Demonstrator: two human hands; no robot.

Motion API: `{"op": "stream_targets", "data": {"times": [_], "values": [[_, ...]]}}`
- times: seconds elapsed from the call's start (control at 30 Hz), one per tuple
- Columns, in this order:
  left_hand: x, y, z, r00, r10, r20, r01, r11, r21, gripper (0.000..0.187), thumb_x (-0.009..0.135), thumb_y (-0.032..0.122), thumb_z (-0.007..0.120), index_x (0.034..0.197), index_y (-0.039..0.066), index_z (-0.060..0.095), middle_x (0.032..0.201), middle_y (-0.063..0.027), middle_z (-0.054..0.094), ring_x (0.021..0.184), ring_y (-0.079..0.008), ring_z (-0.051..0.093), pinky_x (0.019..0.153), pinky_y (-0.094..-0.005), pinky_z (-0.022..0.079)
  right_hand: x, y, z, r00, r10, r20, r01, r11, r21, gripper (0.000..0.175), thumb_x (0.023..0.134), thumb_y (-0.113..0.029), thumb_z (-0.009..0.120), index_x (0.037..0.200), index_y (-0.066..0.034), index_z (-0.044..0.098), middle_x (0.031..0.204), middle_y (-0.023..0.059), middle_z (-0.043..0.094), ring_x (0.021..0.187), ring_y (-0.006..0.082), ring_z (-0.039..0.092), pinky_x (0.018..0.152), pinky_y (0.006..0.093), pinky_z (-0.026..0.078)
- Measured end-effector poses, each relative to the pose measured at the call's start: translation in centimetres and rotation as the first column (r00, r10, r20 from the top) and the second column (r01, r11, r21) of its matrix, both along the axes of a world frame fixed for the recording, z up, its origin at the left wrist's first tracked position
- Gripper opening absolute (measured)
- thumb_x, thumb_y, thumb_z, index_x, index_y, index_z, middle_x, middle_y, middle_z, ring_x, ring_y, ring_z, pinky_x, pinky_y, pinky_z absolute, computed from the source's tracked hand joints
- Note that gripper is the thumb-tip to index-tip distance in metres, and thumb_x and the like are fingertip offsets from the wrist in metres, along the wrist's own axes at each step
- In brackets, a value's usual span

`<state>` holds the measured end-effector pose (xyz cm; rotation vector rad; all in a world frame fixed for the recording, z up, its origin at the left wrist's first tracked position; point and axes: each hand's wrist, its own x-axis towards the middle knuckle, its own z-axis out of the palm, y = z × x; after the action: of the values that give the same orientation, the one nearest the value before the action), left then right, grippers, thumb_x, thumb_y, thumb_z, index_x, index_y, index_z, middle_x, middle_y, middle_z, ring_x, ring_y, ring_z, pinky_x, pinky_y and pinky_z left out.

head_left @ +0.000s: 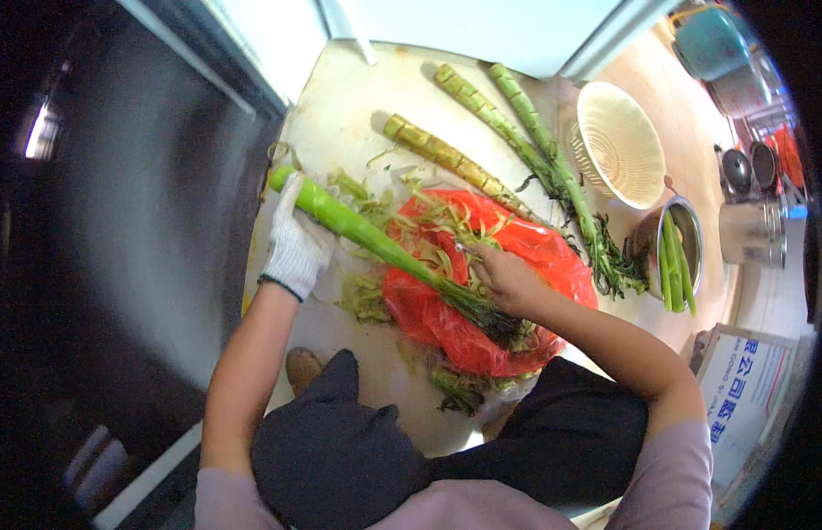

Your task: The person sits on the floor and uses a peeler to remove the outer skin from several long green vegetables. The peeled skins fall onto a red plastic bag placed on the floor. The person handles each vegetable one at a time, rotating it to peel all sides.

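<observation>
My left hand [297, 242], in a white knit glove, grips the thick end of a bright green, peeled celtuce stem [358, 228]. The stem slants down to the right, its dark leafy tip over a red plastic bag [550, 265]. In my bare right hand [507, 278] is a small tool with a metal end [461, 247], perhaps a peeler; most of it is hidden by the fingers. It is held just above the stem, over the bag. Pale green peelings [451, 215] lie on the bag and around it.
Beyond the bag lie several unpeeled celtuce stems [451, 156] on the pale floor [338, 93]. To the right stand a cream plastic basket [620, 146] and a metal pot [643, 242] holding peeled green stems [676, 265]. A box bearing writing [742, 391] is at the lower right.
</observation>
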<state>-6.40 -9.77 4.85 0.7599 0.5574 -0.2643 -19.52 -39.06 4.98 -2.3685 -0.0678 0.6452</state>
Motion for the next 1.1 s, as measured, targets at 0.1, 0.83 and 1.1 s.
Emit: {"op": "stream_targets", "data": {"times": [0.1, 0.83, 1.1], "values": [[0.1, 1.3, -2.9, 0.991, 0.031, -0.129, -0.046, 0.992, -0.117, 0.044, 0.090, 0.036, 0.071, 0.121, 0.012, 0.052, 0.107, -0.0102, 0.056, 0.102, -0.0315, 0.056, 0.098, -0.0559, 0.048, -0.5, 0.1, 0.4, 0.994, 0.105, 0.026, -0.094, 0.955, -0.280, 0.053, 0.103, -0.033, 0.048, 0.148, -0.0078, 0.036, 0.112, 0.0212, 0.061, 0.100, 0.0381, 0.062, 0.084, 0.0465, 0.053], [3.3, 1.4, -7.1, 0.982, 0.149, -0.114, -0.157, 0.985, -0.067, 0.034, 0.092, 0.015, 0.070, 0.122, 0.008, 0.055, 0.110, -0.0102, 0.057, 0.100, -0.0280, 0.060, 0.094, -0.0498, 0.054, 1.2, 2.8, 1.5, 0.984, 0.145, 0.100, -0.121, 0.969, -0.216, 0.046, 0.098, -0.025, 0.057, 0.142, -0.0132, 0.050, 0.110, 0.0137, 0.057, 0.097, 0.0347, 0.064, 0.077, 0.0455, 0.054], [2.9, 2.1, -6.6, 0.976, 0.215, -0.043, -0.217, 0.976, -0.027, 0.038, 0.091, 0.015, 0.069, 0.125, 0.009, 0.054, 0.112, -0.0093, 0.058, 0.104, -0.0267, 0.059, 0.098, -0.0485, 0.052, 0.1, 2.5, -2.7, 0.988, 0.145, 0.059, -0.124, 0.954, -0.273, 0.046, 0.096, -0.022, 0.059, 0.141, -0.0149, 0.052, 0.110, 0.0127, 0.058, 0.097, 0.0347, 0.064, 0.074, 0.0456, 0.054]]}}
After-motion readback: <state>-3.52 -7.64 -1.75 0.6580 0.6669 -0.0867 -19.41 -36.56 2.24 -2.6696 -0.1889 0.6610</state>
